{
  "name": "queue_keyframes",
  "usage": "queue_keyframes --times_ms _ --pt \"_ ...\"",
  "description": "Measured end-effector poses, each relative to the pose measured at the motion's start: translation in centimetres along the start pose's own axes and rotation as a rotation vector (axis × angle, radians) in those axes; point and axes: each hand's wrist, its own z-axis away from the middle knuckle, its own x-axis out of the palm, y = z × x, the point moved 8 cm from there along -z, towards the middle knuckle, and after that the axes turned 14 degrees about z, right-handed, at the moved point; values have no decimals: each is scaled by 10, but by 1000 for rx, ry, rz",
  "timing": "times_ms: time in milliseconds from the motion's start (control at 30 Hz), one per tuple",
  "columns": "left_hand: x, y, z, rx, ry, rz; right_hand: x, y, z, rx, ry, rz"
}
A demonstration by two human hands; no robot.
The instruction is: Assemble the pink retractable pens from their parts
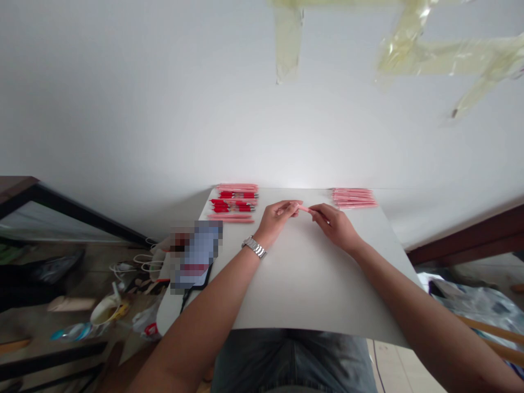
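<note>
Pink pen is up in the two hands, over the far part of the white table, about halfway between the piles at its two sides. The left hand has its thumb and fingers pinched together on one end of the pen. The right hand pinches the other end with its thumb and fingers, so a short bit of pink shows in the gap between the hands. A shiny silver watch goes around the left wrist. Near the wall, on the left side of the table, red pens lie in rows, with some pink pens behind them and two pink sticks in front. On the right side, just past the right hand, a flat pile of pink pens lies near the wall too. Down by the left edge is something flat that looks like a phone, but it is too blurry to tell much about it, and a black cord hangs by it. Yellowish tape sticks to the wall up high. Blue jeans show below the table's near edge.
</note>
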Motion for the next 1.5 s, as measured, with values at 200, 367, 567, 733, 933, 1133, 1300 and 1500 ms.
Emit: queue_keyframes --times_ms 200,367,567,733,933,1133,1300,1500 --pt "1 -1 0 -10 -19 -22 -1 1 1 23 3 6" --pt "2 -1 0 7 -20 -31 -2 0 0 23 3 -2" --pt "1 -1 0 1 -15 -28 -2 3 2 50 23 37" --pt "2 -2 0 -7 -12 -40 2 7 4 72 -7 48" --pt "2 -3 -1 -10 -18 -31 3 8 4 78 -16 21" --pt "2 -2 0 -8 -11 -38 3 8 4 97 -11 -28" --pt "3 0 0 9 -16 -46 1 1 2 37 -20 -46" --pt "1 -1 -1 5 -13 -67 -2 -3 0 -45 16 2"
